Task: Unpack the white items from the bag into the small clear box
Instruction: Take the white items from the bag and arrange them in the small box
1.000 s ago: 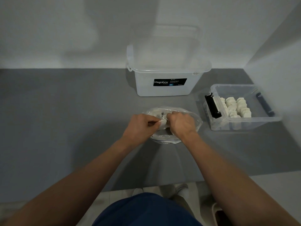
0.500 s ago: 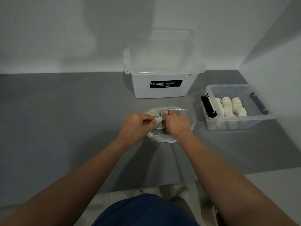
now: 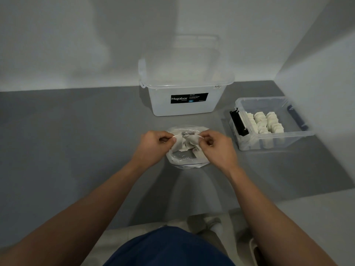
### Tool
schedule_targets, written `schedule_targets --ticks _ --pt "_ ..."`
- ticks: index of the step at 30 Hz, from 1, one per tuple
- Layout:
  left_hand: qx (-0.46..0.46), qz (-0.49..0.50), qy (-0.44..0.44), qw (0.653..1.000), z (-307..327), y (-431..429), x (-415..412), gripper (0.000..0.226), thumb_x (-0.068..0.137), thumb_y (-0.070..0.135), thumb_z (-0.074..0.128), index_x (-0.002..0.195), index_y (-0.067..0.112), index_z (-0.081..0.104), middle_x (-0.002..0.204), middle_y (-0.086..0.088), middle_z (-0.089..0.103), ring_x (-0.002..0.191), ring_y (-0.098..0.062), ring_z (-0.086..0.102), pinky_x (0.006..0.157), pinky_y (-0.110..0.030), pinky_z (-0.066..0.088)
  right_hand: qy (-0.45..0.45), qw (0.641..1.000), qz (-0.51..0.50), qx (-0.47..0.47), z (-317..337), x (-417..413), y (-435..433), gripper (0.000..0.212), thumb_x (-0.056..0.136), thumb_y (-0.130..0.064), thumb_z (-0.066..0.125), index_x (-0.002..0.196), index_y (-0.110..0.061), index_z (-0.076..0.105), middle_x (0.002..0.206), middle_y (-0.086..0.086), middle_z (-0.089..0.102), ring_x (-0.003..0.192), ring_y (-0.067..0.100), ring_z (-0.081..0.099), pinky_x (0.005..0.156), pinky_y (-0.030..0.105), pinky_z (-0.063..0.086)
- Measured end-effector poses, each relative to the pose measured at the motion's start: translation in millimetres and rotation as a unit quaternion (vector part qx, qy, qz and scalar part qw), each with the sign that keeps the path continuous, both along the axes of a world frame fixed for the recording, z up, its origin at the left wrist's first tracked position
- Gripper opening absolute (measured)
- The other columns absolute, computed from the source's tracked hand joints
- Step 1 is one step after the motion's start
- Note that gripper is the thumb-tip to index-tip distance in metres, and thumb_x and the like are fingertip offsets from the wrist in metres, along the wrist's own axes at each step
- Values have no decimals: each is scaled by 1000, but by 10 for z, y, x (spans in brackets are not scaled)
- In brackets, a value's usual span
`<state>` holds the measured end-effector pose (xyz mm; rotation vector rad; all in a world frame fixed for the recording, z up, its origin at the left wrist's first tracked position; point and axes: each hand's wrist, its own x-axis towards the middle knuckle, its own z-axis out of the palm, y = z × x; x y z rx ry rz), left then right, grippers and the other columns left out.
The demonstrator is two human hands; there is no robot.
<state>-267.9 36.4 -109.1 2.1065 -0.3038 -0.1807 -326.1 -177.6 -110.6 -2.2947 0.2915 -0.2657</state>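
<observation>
A crumpled white item (image 3: 185,144) is stretched between both hands just above the clear bag (image 3: 187,160), which lies on the grey desk (image 3: 76,141). The left hand (image 3: 151,145) pinches its left edge with closed fingers; the right hand (image 3: 217,148) pinches the right edge likewise. To the right, well apart from the bag, the small clear box (image 3: 269,139) holds rows of white items. Behind the bag stands a large lidded box (image 3: 184,93) labelled Megabox.
</observation>
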Motion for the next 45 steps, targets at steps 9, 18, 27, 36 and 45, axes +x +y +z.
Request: schedule_targets --ticks 9,18,27,36,45 --pt "-13 -19 -2 1000 148 -188 2 15 89 28 70 98 20 79 79 8 76 71 -5 72 79 -37 59 -30 996 45 -71 412 -91 -209 26 89 -17 65 110 -22 78 89 -13 75 77 3 66 83 28 56" --pt "-17 -28 -1 999 221 -321 -95 13 90 27 69 95 19 79 75 10 75 67 -2 70 66 -18 52 -17 981 78 177 647 -171 -464 23 88 -10 77 109 -17 69 86 7 75 79 21 72 82 32 59" --pt "-63 -27 16 998 402 -685 -102 13 91 28 69 98 22 78 77 9 76 70 -9 72 76 -34 60 -90 996 5 8 984 -211 -1004 1 90 -27 74 91 -28 75 86 -16 73 77 3 68 73 18 53" --pt "-117 -24 9 993 586 -1135 -116 9 91 20 70 96 17 77 79 5 76 74 -18 72 77 -39 61 -21 989 -20 -142 1050 29 -1940 12 95 -28 69 99 -23 78 95 -10 71 78 4 64 77 24 52" --pt "-121 21 21 992 586 -1372 -117 5 91 20 70 90 22 75 76 3 74 75 -16 71 77 -44 61 273 933 179 -153 623 461 -2217 12 86 -28 79 98 -27 81 87 -15 71 75 -1 62 72 20 45"
